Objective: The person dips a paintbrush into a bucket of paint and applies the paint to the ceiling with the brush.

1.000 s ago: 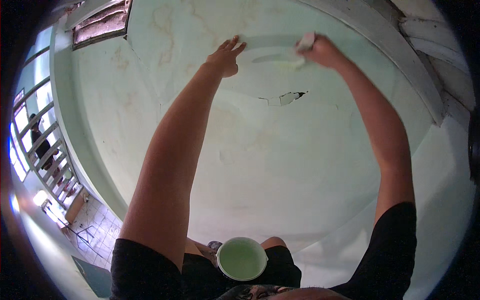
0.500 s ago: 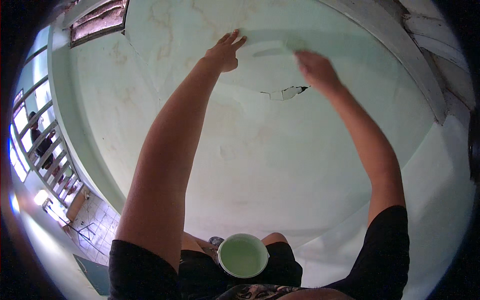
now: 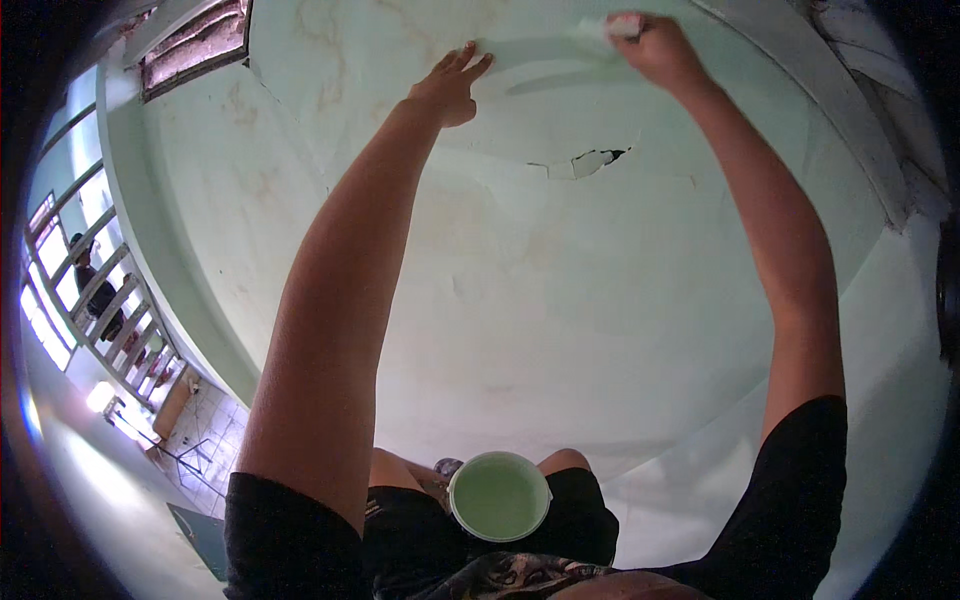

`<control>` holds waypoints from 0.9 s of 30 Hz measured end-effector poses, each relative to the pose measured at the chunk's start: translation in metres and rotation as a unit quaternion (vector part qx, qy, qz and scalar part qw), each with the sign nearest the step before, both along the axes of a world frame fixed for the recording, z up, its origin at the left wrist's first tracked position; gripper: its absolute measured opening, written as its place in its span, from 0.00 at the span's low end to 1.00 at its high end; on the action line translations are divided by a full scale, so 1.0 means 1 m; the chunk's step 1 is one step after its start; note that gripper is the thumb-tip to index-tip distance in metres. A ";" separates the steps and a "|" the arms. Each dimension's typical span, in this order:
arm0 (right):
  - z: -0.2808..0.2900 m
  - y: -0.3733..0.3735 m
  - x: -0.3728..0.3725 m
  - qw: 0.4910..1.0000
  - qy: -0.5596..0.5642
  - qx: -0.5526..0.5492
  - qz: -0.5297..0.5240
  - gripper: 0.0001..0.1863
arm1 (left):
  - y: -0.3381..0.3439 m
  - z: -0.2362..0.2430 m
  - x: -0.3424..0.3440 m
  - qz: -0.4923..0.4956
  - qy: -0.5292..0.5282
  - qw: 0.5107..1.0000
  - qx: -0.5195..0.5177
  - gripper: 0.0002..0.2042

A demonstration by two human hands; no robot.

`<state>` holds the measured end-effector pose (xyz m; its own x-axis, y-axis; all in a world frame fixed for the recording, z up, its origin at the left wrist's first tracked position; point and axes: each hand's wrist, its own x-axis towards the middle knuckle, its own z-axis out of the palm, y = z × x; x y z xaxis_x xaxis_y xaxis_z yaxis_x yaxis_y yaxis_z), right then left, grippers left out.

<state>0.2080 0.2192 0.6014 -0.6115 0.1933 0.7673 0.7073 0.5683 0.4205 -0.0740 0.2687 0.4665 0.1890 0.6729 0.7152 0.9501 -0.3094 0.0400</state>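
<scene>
Tool (image 3: 622,24), pale pinkish and too blurred to name, sits in my right hand (image 3: 668,58), fingers closed around it, up at the wall (image 3: 560,270); whether it touches I cannot tell. Darker streaks (image 3: 550,50) lie between it and my left hand (image 3: 448,92), whose fingers are spread open and look braced on the wall. Below my right fingers gapes a jagged hole (image 3: 590,163): I judge a low stroke could snag its cracked edge and break more off. If the wall is wet under my left fingertips, they could slide and cost me balance. Well below both hands, between my thighs, is a bucket (image 3: 500,538) of pale green liquid (image 3: 499,495); shifting my legs could tip it. Far left of my fingers is a person (image 3: 98,298) in dark clothing.
</scene>
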 end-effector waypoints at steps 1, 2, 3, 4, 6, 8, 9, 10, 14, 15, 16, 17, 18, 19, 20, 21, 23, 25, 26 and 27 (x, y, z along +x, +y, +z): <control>0.005 -0.002 -0.003 0.997 -0.003 0.063 0.033 0.10 | 0.000 0.000 0.001 -0.001 0.002 1.000 0.005 0.40; 0.004 -0.004 -0.007 0.990 -0.006 0.125 0.065 0.09 | 0.001 -0.001 0.002 -0.002 0.003 1.000 0.011 0.40; -0.003 -0.001 -0.009 0.990 -0.005 0.123 0.067 0.09 | 0.000 0.000 -0.001 -0.001 0.003 1.000 0.009 0.40; -0.016 -0.001 -0.008 0.991 -0.037 0.120 0.046 0.09 | -0.001 0.001 -0.003 0.009 0.011 1.000 0.009 0.40; -0.058 -0.001 -0.006 0.996 -0.078 0.054 -0.004 0.13 | -0.002 0.001 -0.004 0.018 0.017 1.000 0.011 0.40; -0.109 0.009 0.008 0.956 -0.251 0.153 -0.004 0.16 | -0.001 0.002 -0.001 0.004 0.007 1.000 0.013 0.40; -0.143 -0.003 0.006 0.985 -0.164 -0.003 0.057 0.19 | 0.002 0.000 -0.003 0.006 0.005 1.000 0.014 0.40; -0.166 -0.012 0.005 0.983 -0.157 -0.031 0.086 0.20 | 0.002 -0.001 -0.003 0.006 0.006 1.000 0.018 0.40; -0.205 -0.059 -0.008 0.958 -0.144 -0.240 0.057 0.05 | -0.009 -0.004 0.002 0.023 -0.003 1.000 -0.008 0.40; -0.204 -0.058 -0.006 0.958 -0.143 -0.240 0.057 0.05 | -0.008 -0.004 0.002 0.023 -0.002 1.000 -0.008 0.40; -0.201 -0.053 -0.002 0.958 -0.134 -0.246 0.067 0.05 | -0.006 -0.004 0.003 0.018 -0.001 1.000 -0.004 0.40; -0.196 -0.046 0.000 0.956 -0.125 -0.253 0.076 0.05 | -0.004 -0.003 0.002 0.012 0.000 1.000 0.000 0.40; -0.181 -0.039 0.002 0.957 -0.117 -0.249 0.089 0.07 | -0.004 -0.002 0.003 0.008 0.002 1.000 -0.003 0.40; -0.165 -0.027 0.004 0.965 -0.091 -0.244 0.030 0.03 | -0.003 -0.001 0.002 0.000 0.000 1.000 0.007 0.40; -0.148 -0.021 -0.001 0.971 -0.080 -0.226 0.010 0.07 | -0.002 -0.001 -0.003 -0.004 -0.001 1.000 0.016 0.40; -0.129 -0.016 -0.003 0.973 -0.058 -0.221 0.015 0.08 | -0.001 -0.001 -0.004 0.004 0.005 1.000 0.017 0.41; -0.089 -0.016 -0.013 0.972 0.023 -0.221 -0.081 0.10 | -0.003 0.002 -0.004 0.012 0.028 1.000 0.005 0.39; -0.058 -0.011 -0.002 1.000 0.003 0.004 -0.002 0.10 | -0.007 0.004 -0.001 0.017 0.047 0.999 -0.004 0.38; -0.047 -0.013 0.002 0.997 -0.023 0.075 -0.024 0.12 | -0.009 0.005 0.004 0.014 0.040 0.999 -0.007 0.38; -0.045 -0.018 0.000 0.996 -0.021 0.077 -0.028 0.13 | -0.009 0.004 0.004 0.015 0.032 0.999 -0.010 0.39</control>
<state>0.2078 0.2016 0.5560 -0.6358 0.1102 0.7639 0.7153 0.4559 0.5296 -0.0704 0.2599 0.4705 0.2141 0.6925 0.6889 0.9597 -0.2807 -0.0161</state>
